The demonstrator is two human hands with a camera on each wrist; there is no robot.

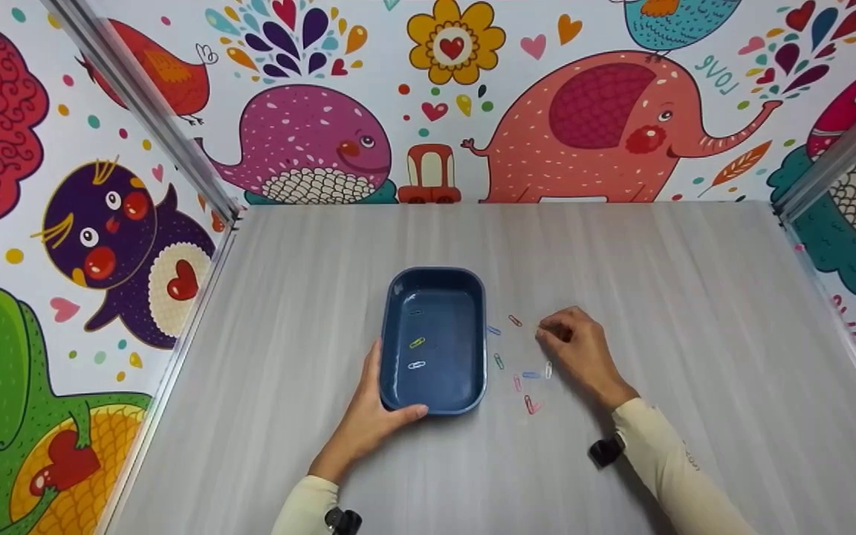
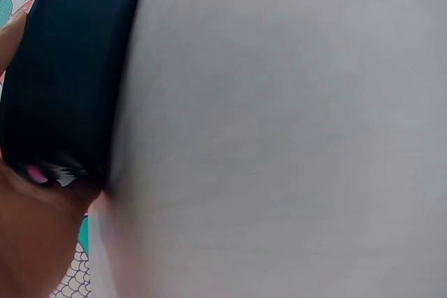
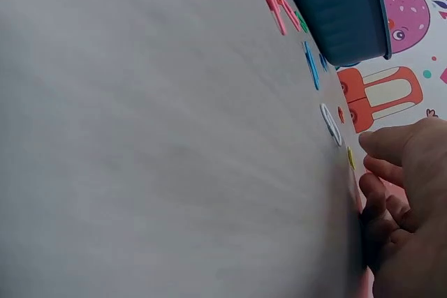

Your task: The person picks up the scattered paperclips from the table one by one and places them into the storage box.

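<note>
A dark blue rectangular tray [image 1: 472, 297] sits on the grey wood-grain table [image 1: 695, 297], roughly midway between the left and right edges and nearer the front edge than the back. The left hand [image 1: 368, 423] grips the tray's front-left corner, thumb hooked over the front rim and fingers against the left wall. Three paper clips lie inside the tray: a dark one [image 1: 416, 312] toward the back, a yellow-green one [image 1: 417, 342] in the middle and a white one [image 1: 416, 365] toward the front. Loose coloured paper clips [image 1: 517, 364] are scattered on the table just beside the tray's right wall, among them a red one [image 1: 531, 405] nearest the front edge. The right hand [image 1: 580, 349] rests on the table at the right of this scatter, fingers curled with the tips pressed down together; whether they pinch a clip cannot be determined. Cartoon-animal panels [image 1: 309, 141] enclose the table at the back and both sides.
</note>
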